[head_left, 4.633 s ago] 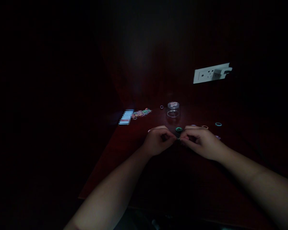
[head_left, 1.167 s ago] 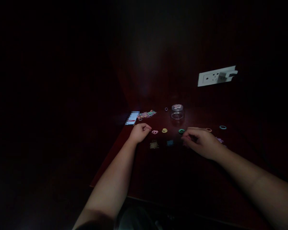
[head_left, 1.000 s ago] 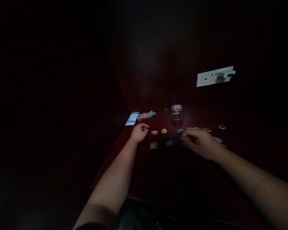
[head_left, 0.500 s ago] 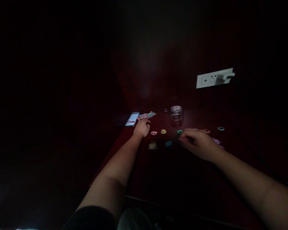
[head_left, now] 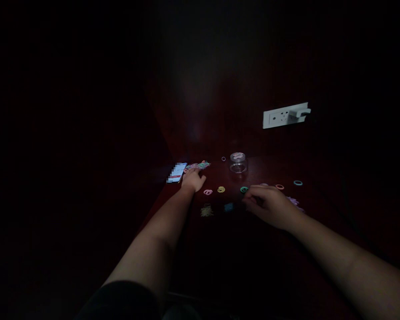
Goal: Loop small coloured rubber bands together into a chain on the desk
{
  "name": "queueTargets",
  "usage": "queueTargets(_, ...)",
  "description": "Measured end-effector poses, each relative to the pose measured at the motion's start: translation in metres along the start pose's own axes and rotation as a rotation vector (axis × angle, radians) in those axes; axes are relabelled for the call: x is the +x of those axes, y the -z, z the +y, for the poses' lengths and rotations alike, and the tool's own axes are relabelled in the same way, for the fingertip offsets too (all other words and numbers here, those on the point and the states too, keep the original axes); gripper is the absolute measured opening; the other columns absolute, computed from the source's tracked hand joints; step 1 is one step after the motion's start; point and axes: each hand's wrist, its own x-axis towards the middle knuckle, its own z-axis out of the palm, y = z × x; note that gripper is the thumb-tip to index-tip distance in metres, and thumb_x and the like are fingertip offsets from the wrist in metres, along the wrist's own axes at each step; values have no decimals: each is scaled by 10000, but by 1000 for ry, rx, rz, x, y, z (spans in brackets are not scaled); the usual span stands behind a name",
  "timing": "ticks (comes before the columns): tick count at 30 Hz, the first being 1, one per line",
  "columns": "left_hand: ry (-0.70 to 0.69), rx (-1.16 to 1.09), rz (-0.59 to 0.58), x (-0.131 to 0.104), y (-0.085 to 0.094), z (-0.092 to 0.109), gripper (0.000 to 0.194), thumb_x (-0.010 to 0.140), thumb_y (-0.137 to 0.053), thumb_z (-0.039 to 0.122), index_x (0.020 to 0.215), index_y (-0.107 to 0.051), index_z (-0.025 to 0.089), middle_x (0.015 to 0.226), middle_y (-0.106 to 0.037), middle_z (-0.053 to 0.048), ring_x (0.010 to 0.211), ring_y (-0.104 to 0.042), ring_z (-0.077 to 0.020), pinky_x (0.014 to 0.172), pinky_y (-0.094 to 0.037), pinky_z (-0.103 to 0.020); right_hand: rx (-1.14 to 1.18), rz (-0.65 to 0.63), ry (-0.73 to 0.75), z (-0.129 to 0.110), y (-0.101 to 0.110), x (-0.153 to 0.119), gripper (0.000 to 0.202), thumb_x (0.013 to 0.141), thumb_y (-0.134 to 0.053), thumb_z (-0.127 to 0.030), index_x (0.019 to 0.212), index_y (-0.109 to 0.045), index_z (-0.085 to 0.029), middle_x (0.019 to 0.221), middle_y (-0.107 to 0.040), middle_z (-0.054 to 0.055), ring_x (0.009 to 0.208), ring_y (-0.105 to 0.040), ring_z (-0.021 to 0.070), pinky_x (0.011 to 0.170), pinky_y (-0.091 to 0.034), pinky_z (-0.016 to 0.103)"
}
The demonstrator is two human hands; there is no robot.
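My left hand (head_left: pixel 192 180) reaches to the near edge of a mixed heap of coloured elastic hair ties (head_left: pixel 202 165), fingers stretched onto it and thumb apart. Fingers curled into a pinch, my right hand (head_left: pixel 266 205) hovers beside the green hair ties (head_left: pixel 244 190); whatever it may hold is hidden. Between the hands lie pink hair ties (head_left: pixel 208 192) and yellow hair ties (head_left: pixel 221 189). Closer to me are a pale yellow pile (head_left: pixel 206 211) and a blue pile (head_left: pixel 228 207). Past my right hand are an orange tie (head_left: pixel 279 187), a teal tie (head_left: pixel 298 182) and a purple pile (head_left: pixel 295 203).
A lidded clear jar (head_left: pixel 238 165) stands at the back of the dark red table, near a single small ring (head_left: pixel 223 158). A lit phone (head_left: pixel 177 172) lies left of the heap. On the wall is a socket panel (head_left: pixel 286 116) with a plug in it.
The camera view has shifted slightly, moving the scene left and down. My left hand has moved a little further onto the heap. My right hand stays pinched beside the green ties.
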Motion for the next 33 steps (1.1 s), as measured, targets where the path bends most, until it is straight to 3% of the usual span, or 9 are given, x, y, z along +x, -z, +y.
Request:
queueTargets(4,6,-28,57,-4,3,1,398,876,-547,332,1196,-687,143,1258,-668,-154,1202,-585,-322,1072,-436,-420,0,3,2,-2,0,1,179,889,-574,-209,710,-582,-194,632,-546,-15,585,-492,130,605,-363,280)
queueTargets(9,2,-104,83,-6,4,0,274,858,-574,267,1072,-731,199,1126,-730,-98,1052,-666,-276,982,-498,-370,-1,19,16,-1,-1,0,183,891,-574,-209,709,-577,-195,640,-553,-14,592,-494,130,609,-365,280)
queueTargets(17,-25,-228,88,-4,1,-6,153,810,-607,161,919,-711,196,868,-748,-47,813,-686,-199,834,-527,-298,1,23,14,-2,-1,1,172,880,-577,-204,709,-582,-192,638,-561,-10,584,-494,131,604,-365,284)
queueTargets(33,-122,-419,78,-3,-4,-9,129,863,-613,192,978,-668,171,933,-749,-53,795,-701,-151,807,-560,-275,-1,16,18,1,-2,0,153,876,-589,-197,724,-590,-197,642,-555,-15,586,-487,131,611,-362,287)
